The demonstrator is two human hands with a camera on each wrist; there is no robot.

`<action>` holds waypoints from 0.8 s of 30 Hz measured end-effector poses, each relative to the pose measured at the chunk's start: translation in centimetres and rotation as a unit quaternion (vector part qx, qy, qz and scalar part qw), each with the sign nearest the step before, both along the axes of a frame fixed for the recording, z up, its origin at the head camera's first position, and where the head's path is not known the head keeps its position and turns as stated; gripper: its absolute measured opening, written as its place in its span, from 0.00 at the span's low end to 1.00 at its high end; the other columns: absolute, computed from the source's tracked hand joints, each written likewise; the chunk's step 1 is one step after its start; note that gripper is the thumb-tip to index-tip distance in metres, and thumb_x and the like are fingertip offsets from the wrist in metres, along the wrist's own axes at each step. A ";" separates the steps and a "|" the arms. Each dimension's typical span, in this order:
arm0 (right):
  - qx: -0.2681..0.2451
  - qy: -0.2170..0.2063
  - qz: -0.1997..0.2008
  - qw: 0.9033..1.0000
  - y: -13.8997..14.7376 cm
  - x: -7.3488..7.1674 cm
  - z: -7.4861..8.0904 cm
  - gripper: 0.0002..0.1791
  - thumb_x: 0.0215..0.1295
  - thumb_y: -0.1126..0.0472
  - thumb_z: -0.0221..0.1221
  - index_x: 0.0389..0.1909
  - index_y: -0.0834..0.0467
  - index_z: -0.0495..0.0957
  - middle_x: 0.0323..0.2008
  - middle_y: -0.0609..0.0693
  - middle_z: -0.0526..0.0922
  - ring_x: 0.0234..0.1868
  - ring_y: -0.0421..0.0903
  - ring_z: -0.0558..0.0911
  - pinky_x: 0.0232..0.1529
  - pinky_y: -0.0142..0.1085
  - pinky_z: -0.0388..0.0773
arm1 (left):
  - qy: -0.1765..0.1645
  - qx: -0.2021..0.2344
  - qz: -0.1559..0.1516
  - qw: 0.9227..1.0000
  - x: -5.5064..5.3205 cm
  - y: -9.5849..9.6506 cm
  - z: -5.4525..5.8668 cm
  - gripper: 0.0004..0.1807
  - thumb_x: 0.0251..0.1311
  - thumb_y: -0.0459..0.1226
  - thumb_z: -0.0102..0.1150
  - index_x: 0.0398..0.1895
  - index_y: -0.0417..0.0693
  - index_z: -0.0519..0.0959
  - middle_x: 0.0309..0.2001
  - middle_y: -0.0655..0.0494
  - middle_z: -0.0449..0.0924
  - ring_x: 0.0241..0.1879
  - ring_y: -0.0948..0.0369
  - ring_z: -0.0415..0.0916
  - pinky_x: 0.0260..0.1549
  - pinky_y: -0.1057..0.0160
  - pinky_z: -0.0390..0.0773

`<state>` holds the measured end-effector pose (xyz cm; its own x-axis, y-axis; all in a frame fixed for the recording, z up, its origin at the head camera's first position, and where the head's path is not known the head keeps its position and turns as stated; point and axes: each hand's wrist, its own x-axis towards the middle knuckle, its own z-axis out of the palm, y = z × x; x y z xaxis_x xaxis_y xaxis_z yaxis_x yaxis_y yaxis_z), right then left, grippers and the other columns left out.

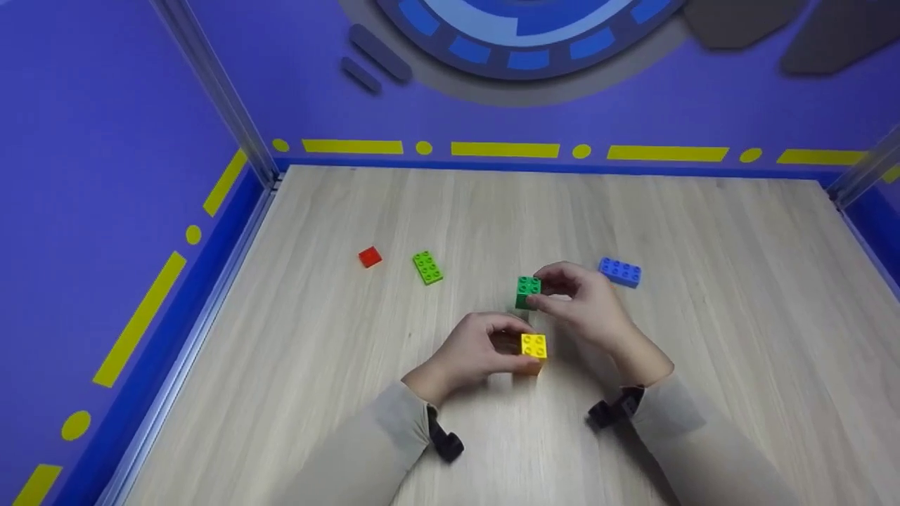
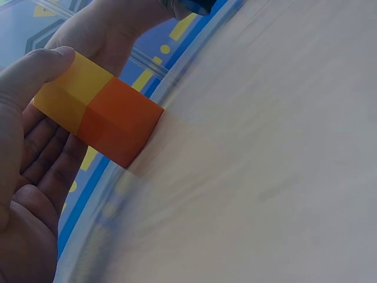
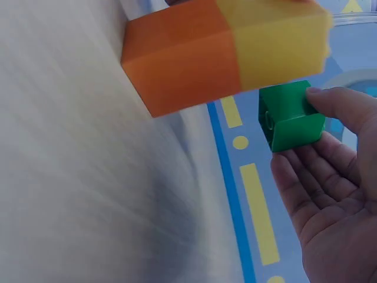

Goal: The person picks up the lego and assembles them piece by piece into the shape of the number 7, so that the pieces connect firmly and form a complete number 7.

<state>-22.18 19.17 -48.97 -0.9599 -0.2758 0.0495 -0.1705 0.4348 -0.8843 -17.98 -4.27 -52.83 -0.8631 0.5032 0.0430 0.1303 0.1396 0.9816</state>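
Wood-grained counter (image 1: 316, 337), patterned blue wall (image 1: 478, 119) beyond both grips. Left grip (image 1: 474, 348): pinching one yellow block (image 1: 534, 344), stacked atop one orange block (image 2: 121, 121). Right grip (image 1: 590, 306): pinching one green block (image 1: 524, 300), raised off the counter, just beyond the yellow. One blue brick (image 1: 620, 272) just past the right grip; lime brick (image 1: 427, 268) and red block (image 1: 370, 257) beyond the left grip, leftward.

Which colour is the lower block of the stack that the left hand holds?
Orange; the lower block shows best in the right wrist view.
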 end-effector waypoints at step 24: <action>-0.138 0.008 0.073 0.988 1.3 4.6 1.2 0.16 0.67 0.75 0.74 0.54 0.69 0.84 0.48 0.47 0.90 0.49 0.43 0.91 0.56 0.31 0.88 | -0.005 0.025 -0.020 0.999 -0.3 -0.1 -0.2 0.20 0.60 0.33 0.86 0.56 0.43 0.92 0.54 0.51 0.94 0.51 0.66 0.93 0.59 0.60 0.92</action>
<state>-17.56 20.48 -47.81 -0.9095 -0.3852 0.1560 -0.2279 0.1482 -0.9623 -18.25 -4.37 -52.99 -0.8427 0.5352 0.0595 0.1245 0.0861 0.9885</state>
